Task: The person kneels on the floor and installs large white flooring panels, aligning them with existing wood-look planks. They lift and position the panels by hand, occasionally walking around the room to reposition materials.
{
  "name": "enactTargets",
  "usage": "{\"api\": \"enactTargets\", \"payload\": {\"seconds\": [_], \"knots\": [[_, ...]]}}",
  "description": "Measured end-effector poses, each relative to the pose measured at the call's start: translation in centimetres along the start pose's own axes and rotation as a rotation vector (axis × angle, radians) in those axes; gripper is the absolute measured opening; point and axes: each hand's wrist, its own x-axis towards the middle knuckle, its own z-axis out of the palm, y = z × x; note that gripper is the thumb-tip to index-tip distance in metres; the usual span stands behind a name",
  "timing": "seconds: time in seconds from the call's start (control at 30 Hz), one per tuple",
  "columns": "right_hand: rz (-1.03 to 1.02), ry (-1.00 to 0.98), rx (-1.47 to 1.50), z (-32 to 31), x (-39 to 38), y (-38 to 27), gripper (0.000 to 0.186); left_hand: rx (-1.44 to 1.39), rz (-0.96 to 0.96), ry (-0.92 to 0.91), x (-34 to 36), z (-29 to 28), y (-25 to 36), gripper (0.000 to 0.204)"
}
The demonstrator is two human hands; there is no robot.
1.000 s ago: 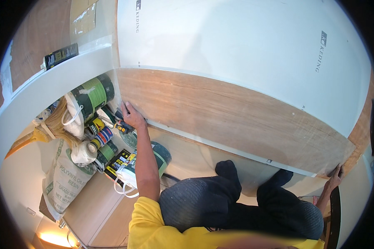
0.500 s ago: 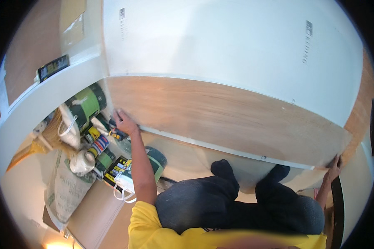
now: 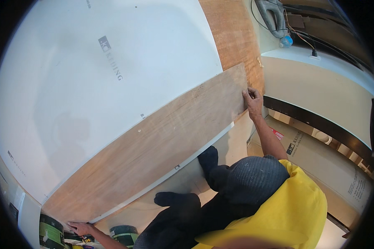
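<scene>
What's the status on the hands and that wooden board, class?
Left hand grips the wooden board at its lower-left end. Right hand holds its right end. Board pressed against white panel. Nothing blocking.

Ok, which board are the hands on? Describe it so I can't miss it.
Start at the big white sheet filling the upper left. Just below it a long wood plank slants from lower left to upper right, the left hand at its lower end, the right hand at its upper. It alone shows bare brown grain.

A pale brown, faintly streaked grain is shown on the wooden plank (image 3: 153,153), and plain white with small grey print on the large panel (image 3: 91,83) above it. A bright yellow shirt (image 3: 286,207) and dark grey trousers (image 3: 241,186) are seen below, with green-labelled black cans (image 3: 51,232) at the lower edge.
</scene>
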Motion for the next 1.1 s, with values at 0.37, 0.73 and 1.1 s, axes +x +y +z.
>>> {"api": "enactTargets", "payload": {"seconds": [0.37, 0.73, 1.1], "knots": [[0.010, -0.077, 0.022, -0.6, 0.7, 0.5, 0.031, -0.015, 0.021, 0.003, -0.6, -0.1, 1.1, 0.044], [0.039, -0.131, 0.045, -0.8, 0.7, -0.7, 0.032, -0.062, 0.009, 0.017, -0.3, 0.2, 0.6, 0.042], [0.025, -0.091, -0.092, -0.9, 0.9, -1.0, 0.032, 0.596, 0.594, 0.171, 0.9, -0.8, 0.7, 0.041]]}}
